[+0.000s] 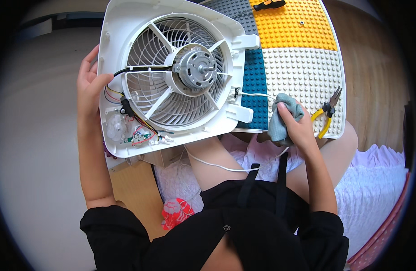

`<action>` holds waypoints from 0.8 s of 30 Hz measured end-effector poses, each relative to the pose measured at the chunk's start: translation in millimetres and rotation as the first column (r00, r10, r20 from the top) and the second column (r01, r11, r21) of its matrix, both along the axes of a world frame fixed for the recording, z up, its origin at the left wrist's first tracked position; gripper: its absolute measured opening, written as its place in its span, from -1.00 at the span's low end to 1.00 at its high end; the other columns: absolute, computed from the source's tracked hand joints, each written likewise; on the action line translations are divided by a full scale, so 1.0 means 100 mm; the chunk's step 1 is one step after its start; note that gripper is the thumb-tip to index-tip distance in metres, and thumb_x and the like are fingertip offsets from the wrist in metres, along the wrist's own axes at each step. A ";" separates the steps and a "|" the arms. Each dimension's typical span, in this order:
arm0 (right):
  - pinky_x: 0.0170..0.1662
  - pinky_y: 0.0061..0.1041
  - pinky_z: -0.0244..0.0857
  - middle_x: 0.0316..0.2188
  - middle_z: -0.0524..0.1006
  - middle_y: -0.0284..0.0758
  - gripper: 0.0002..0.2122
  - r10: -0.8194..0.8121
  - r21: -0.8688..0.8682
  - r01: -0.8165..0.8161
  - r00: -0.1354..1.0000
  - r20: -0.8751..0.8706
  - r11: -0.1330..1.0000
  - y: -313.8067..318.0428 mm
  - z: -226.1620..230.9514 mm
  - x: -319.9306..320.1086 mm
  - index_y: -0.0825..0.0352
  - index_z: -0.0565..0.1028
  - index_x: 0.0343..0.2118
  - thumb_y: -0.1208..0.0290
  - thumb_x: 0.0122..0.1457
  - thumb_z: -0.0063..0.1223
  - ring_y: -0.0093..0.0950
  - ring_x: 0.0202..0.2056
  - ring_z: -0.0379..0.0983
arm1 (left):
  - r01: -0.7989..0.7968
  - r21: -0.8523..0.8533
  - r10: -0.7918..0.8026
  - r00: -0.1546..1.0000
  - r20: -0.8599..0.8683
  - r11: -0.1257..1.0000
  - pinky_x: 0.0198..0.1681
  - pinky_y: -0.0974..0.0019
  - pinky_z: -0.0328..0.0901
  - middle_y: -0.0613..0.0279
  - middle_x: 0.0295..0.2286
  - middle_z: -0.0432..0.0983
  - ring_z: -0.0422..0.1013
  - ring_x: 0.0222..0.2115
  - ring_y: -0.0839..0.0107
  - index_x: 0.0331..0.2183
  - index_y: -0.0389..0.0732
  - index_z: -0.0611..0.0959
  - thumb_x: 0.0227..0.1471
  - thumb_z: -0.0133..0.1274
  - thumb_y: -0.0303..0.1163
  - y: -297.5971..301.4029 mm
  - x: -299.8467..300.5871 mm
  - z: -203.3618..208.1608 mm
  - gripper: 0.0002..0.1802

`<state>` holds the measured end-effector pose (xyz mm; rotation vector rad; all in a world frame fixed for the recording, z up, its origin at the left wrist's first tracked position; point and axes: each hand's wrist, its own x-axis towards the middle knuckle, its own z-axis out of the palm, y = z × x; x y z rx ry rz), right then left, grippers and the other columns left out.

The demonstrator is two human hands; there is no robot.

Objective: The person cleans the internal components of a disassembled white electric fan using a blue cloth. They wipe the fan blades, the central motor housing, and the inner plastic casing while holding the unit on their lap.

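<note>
My left hand (91, 88) grips the left edge of a white fan housing (230, 34), its thumb over the rim and its fingers behind. Inside the housing a silver motor (196, 68) with a bare shaft sits at the centre of a round grille. Coloured wires and a small green circuit board (139, 138) lie in its lower left corner. In my right hand (298, 126) is a bunched grey-green cloth (280, 122). A white power cord (256, 95) runs from the housing's right side to the cloth, and more of it hangs below across my lap.
The housing rests partly on a studded building-brick table top (302, 67) with yellow, white, teal and grey areas. Pliers with yellow handles (326, 113) lie at its right, an orange and black screwdriver (269, 5) at the far edge, and a small nut (302, 23) on the yellow part.
</note>
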<state>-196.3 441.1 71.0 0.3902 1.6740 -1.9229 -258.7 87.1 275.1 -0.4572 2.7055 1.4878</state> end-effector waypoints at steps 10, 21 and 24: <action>-0.09 -0.54 0.29 -0.15 0.41 -0.29 -0.59 0.030 -0.353 0.076 0.958 0.285 0.933 -0.06 -0.08 0.22 0.42 0.24 0.00 0.57 0.06 0.02 -0.55 -0.19 0.39 | -0.036 -0.028 0.033 0.993 -0.118 0.999 -0.08 0.32 0.32 -0.13 -0.15 0.40 0.42 -0.16 0.26 0.08 -0.44 0.18 -0.32 -0.06 -0.59 0.18 0.28 0.04 -0.21; -0.09 -0.47 0.32 -0.12 0.41 -0.28 -0.58 -0.024 -0.451 0.233 0.906 0.423 0.861 -0.25 0.05 0.22 0.34 0.19 0.06 0.39 0.16 -0.02 -0.48 -0.12 0.39 | -0.085 0.062 0.086 0.996 -0.007 0.994 -0.10 0.35 0.31 -0.09 -0.12 0.40 0.42 -0.17 0.33 0.11 -0.43 0.11 -0.09 0.01 -0.56 0.16 0.14 0.03 -0.27; -0.10 -0.44 0.34 -0.11 0.40 -0.26 -0.59 -0.003 -0.479 0.240 0.897 0.443 0.844 -0.26 0.07 0.22 0.36 0.19 0.05 0.39 0.17 -0.03 -0.46 -0.12 0.39 | -0.009 0.115 0.008 1.000 0.009 0.993 -0.06 0.34 0.28 -0.10 -0.09 0.36 0.39 -0.12 0.32 0.14 -0.41 0.05 -0.08 0.03 -0.52 0.15 0.15 0.03 -0.22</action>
